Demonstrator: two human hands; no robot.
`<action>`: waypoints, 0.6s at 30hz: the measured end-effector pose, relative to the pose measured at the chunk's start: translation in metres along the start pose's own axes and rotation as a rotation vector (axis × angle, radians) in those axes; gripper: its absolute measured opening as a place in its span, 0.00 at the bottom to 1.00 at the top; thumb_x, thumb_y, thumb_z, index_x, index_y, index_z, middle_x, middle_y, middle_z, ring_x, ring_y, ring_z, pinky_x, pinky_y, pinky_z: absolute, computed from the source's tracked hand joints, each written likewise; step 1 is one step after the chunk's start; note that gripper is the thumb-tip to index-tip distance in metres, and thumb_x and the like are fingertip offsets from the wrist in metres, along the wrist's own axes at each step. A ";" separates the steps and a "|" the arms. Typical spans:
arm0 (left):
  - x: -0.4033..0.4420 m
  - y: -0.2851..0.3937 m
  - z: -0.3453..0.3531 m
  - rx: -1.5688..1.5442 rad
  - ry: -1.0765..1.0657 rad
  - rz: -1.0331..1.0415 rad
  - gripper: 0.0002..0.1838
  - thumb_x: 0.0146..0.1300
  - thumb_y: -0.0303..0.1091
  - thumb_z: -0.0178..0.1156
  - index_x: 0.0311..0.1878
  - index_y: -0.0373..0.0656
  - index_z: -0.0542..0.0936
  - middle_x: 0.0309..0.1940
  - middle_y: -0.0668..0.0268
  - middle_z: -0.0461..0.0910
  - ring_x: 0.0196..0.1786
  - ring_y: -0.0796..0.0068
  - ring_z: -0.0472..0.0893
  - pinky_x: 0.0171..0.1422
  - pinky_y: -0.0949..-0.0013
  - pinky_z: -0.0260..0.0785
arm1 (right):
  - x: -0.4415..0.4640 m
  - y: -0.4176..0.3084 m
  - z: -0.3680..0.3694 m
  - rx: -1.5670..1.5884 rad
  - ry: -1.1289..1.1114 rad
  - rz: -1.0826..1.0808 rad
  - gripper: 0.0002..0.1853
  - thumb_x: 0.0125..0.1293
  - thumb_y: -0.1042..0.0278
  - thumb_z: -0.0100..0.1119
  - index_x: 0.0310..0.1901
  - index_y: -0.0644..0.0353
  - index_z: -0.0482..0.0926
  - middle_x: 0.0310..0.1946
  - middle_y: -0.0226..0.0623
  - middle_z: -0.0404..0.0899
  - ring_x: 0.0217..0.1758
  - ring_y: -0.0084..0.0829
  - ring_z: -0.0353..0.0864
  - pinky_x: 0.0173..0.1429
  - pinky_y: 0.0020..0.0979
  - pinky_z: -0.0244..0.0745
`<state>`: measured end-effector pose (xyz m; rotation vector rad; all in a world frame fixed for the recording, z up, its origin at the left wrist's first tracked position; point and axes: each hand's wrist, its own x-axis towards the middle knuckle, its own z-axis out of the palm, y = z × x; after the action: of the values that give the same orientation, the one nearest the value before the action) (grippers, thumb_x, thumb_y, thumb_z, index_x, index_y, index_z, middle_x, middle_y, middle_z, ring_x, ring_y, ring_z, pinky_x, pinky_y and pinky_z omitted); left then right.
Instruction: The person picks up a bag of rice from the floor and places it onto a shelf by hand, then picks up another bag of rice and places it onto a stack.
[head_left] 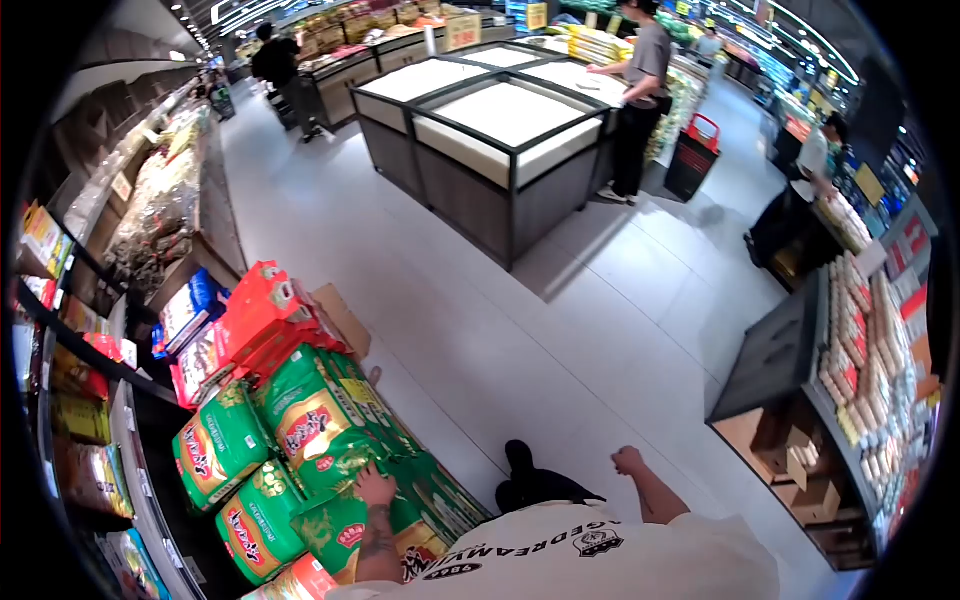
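My left hand (376,487) lies on a stack of green bags (318,425), its fingers spread over the plastic near the front of the pile. The bags carry orange and white labels. To the right, my right hand (628,461) hangs over the grey floor with its fingers curled in; whether anything is inside them is hidden. Red bags (262,315) rest just beyond the green ones, beside a blue and white bag (188,312).
A large bin (470,180) with white contents stands ahead. A person (645,90) is at its right side by a black and red basket (692,160). Shelves (150,470) line the left; a display of bottles (868,350) stands right. More people are farther off.
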<state>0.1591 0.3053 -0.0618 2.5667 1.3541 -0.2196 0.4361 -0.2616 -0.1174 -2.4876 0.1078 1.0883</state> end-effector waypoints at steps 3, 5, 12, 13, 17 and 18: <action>0.002 0.015 0.007 0.016 0.044 -0.030 0.36 0.45 0.45 0.60 0.59 0.45 0.65 0.57 0.54 0.64 0.62 0.53 0.60 0.65 0.43 0.46 | -0.031 -0.018 0.026 0.013 0.033 -0.141 0.17 0.53 0.55 0.52 0.26 0.63 0.80 0.24 0.47 0.79 0.31 0.46 0.79 0.44 0.41 0.73; 0.000 0.021 0.008 0.066 0.098 -0.015 0.34 0.45 0.45 0.60 0.58 0.44 0.66 0.56 0.53 0.64 0.62 0.53 0.60 0.65 0.42 0.45 | -0.058 -0.030 0.043 0.007 0.010 -0.201 0.18 0.53 0.53 0.53 0.31 0.62 0.79 0.31 0.49 0.79 0.39 0.48 0.78 0.45 0.41 0.72; -0.033 0.090 0.038 0.079 -0.232 0.318 0.29 0.47 0.44 0.57 0.53 0.41 0.70 0.54 0.50 0.66 0.56 0.50 0.67 0.58 0.51 0.61 | -0.123 0.024 0.065 0.124 0.235 -0.294 0.16 0.56 0.58 0.53 0.32 0.65 0.78 0.24 0.42 0.80 0.28 0.36 0.80 0.39 0.34 0.75; -0.033 0.101 0.060 0.076 -0.337 0.394 0.28 0.47 0.45 0.58 0.51 0.40 0.72 0.51 0.49 0.70 0.54 0.49 0.69 0.57 0.53 0.63 | -0.132 0.042 0.065 0.165 0.236 -0.259 0.16 0.56 0.58 0.53 0.32 0.65 0.78 0.24 0.42 0.80 0.26 0.35 0.80 0.38 0.34 0.75; -0.100 0.175 0.089 0.049 -0.550 0.593 0.27 0.49 0.49 0.58 0.49 0.39 0.75 0.46 0.50 0.76 0.52 0.53 0.73 0.56 0.59 0.66 | -0.155 0.167 0.070 0.315 0.301 -0.049 0.15 0.56 0.59 0.53 0.32 0.66 0.77 0.22 0.41 0.79 0.22 0.31 0.79 0.30 0.32 0.75; -0.122 0.196 0.096 0.067 -0.566 0.677 0.27 0.50 0.50 0.57 0.49 0.39 0.75 0.47 0.50 0.75 0.52 0.54 0.74 0.57 0.59 0.65 | -0.162 0.205 0.074 0.368 0.331 0.003 0.15 0.56 0.59 0.52 0.31 0.66 0.77 0.22 0.40 0.79 0.21 0.30 0.79 0.28 0.31 0.75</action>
<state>0.2504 0.0758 -0.0990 2.5522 0.2659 -0.7852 0.2257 -0.4329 -0.1167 -2.3026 0.3729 0.5837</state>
